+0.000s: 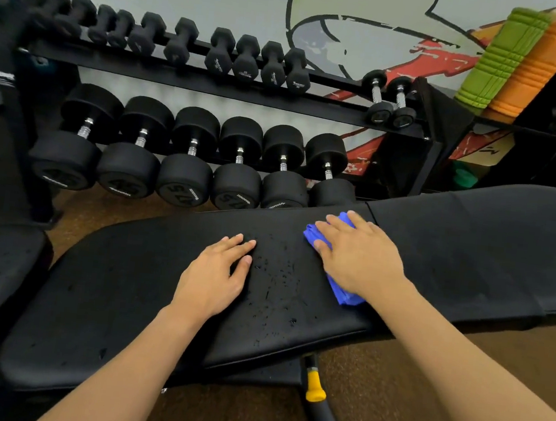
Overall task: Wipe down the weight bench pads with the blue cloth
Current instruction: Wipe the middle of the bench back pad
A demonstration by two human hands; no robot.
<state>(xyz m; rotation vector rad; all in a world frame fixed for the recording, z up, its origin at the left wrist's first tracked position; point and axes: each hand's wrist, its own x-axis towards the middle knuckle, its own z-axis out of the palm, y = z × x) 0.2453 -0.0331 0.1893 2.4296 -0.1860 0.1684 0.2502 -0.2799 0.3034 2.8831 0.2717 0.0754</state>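
R hand [358,253]: flat, fingers straight, palm pressing the blue cloth [346,295] onto the long pad [125,280]; not gripping it.
L hand [218,272]: flat on the same pad, fingers straight, holds nothing; just left of the droplets [279,279].
Cloth spot: bunched under R palm near the pad's far edge, close to the seam w/ the second pad [472,237]; blue shows by the fingertips & by the wrist.
Droplets: beads betw. the two hands, unwiped by the look.
Cloth handling: prob. light, soft, limp; likely to fold & creep under the palm, so best kept wadded w/ weight on its middle, or pinched at the wrist-side fold to re-bunch.
Pad feel: vinyl-like, prob. slick where wet.
Around: dumbbell rack [214,83] behind the bench, dumbbells [184,173] on both tiers; green roller [502,55] & orange roller [538,66] top right.
In the way: L hand sits in any sweep leftward; yellow-tipped lever [314,385] is under the bench, clear of the pad top.
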